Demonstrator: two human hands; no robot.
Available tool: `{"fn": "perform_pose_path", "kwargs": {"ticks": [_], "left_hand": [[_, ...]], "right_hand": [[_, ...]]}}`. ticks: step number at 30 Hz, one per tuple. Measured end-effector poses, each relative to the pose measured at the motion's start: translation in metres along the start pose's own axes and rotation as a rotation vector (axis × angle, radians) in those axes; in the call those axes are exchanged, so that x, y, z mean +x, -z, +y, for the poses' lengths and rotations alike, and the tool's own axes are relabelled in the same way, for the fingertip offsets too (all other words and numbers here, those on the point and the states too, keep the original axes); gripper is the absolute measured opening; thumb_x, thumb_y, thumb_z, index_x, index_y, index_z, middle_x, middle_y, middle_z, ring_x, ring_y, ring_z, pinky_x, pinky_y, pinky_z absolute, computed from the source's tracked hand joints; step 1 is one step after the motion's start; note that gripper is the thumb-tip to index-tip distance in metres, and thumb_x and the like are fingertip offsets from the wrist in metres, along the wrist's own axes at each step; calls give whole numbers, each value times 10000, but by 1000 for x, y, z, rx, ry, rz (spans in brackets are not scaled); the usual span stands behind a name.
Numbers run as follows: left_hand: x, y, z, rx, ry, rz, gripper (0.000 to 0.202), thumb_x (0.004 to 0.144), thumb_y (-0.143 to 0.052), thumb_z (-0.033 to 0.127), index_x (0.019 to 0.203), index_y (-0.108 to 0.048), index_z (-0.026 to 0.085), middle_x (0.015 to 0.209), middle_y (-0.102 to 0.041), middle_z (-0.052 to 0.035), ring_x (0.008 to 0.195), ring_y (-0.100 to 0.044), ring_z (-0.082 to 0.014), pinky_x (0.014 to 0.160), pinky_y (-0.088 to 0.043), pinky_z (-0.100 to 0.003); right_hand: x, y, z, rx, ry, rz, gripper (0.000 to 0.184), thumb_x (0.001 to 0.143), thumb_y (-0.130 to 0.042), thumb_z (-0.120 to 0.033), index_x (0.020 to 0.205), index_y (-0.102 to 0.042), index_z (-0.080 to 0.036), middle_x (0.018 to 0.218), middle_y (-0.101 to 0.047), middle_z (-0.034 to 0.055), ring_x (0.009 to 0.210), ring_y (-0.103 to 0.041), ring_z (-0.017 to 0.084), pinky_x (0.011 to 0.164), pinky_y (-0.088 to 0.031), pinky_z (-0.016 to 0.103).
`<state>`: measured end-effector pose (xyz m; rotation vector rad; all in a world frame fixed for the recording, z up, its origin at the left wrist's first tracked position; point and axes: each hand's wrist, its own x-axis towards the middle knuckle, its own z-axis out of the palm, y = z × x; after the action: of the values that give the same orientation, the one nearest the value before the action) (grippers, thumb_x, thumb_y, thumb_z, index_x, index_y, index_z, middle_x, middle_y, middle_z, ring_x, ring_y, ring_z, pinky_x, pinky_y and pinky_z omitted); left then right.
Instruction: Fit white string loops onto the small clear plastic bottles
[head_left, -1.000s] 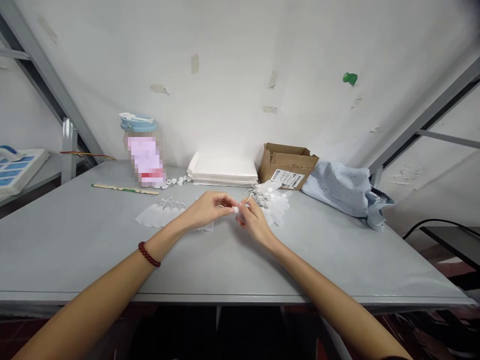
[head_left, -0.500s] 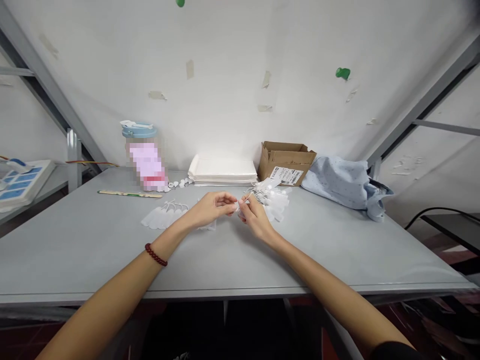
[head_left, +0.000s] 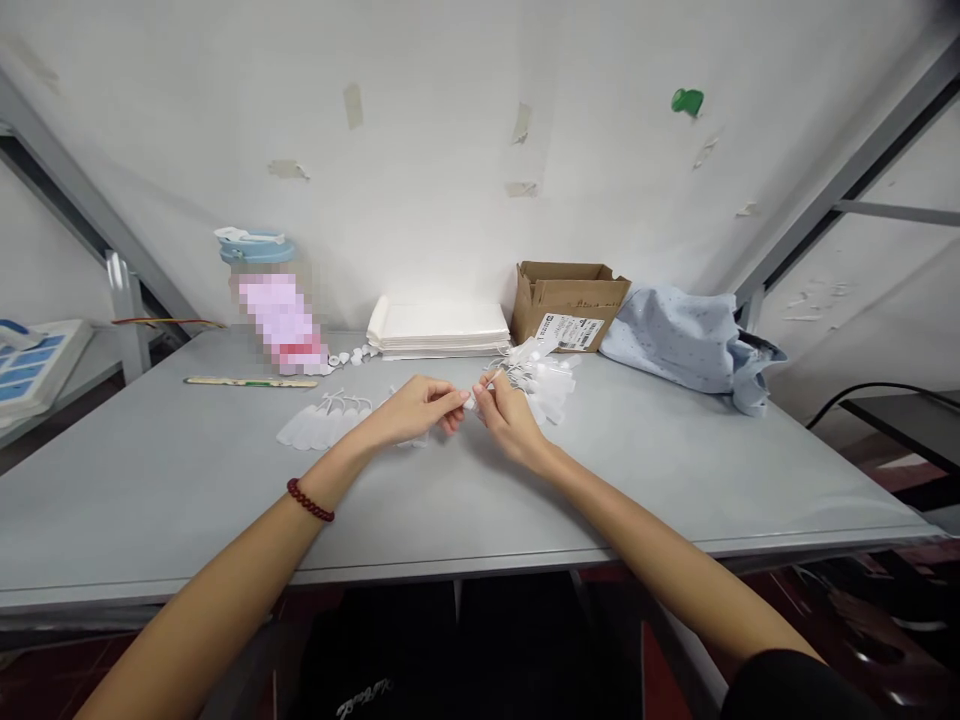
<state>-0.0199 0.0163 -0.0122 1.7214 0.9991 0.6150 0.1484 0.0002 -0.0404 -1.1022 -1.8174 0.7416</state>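
Above the grey table my left hand (head_left: 421, 408) pinches a small white piece (head_left: 471, 403) between thumb and forefinger. It looks like part of a white corded tag, but the fingers hide most of it. Close beside it my right hand (head_left: 513, 420) is closed on the tag's thin white cord, a bit of which shows over the fingertips. Behind the right hand lies a heap of translucent white tags (head_left: 551, 388) with cords. More such tags (head_left: 319, 424) lie fanned out left of my left hand, some partly hidden by that wrist.
At the back stand a stack of white sheets or envelopes (head_left: 442, 332), an open cardboard box (head_left: 566, 300) and a blue-lidded container (head_left: 257, 248). Pale blue cloth (head_left: 675, 340) lies to the right. A flat narrow stick (head_left: 251, 382) and small white round pieces (head_left: 345, 357) are at left.
My left thumb and fingers have closed in on the small white piece beside the right hand's fingertips. The whole view has shifted slightly.
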Motion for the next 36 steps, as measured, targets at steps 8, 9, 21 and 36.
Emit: {"fn": "perform_pose_path", "kwargs": {"ticks": [8, 9, 21, 36], "left_hand": [[-7, -1, 6, 204, -146, -46, 290, 840, -516, 394, 756, -635, 143, 714, -649, -40, 660, -594, -147, 607, -446, -249], [-7, -2, 5, 232, -178, -26, 273, 838, -518, 382, 796, -649, 147, 749, -661, -40, 688, -594, -151, 625, -448, -250], [-8, -2, 7, 183, -147, -91, 323, 827, -532, 416, 710, -638, 134, 596, -584, -9, 543, -509, -112, 520, -375, -226], [-8, 3, 7, 227, -110, -82, 468, 843, -472, 536, 612, -565, 140, 538, -508, 2, 485, -430, -92, 478, -335, -218]], "right_hand": [[0, 0, 4, 99, -33, -33, 221, 912, -348, -407, 773, -356, -235, 546, -367, -66, 476, -379, 107, 502, -325, 249], [1, 0, 5, 131, -57, -38, 236, 906, -354, -420, 760, -358, -235, 545, -360, -66, 476, -381, 106, 493, -331, 245], [-2, 0, 1, 149, -74, -71, 254, 885, -397, -422, 727, -393, -223, 607, -439, -37, 541, -443, 108, 521, -416, 249], [0, 8, -3, -51, 63, -23, 270, 926, -327, -389, 714, -348, -224, 561, -397, -44, 489, -388, 103, 504, -330, 249]]}}
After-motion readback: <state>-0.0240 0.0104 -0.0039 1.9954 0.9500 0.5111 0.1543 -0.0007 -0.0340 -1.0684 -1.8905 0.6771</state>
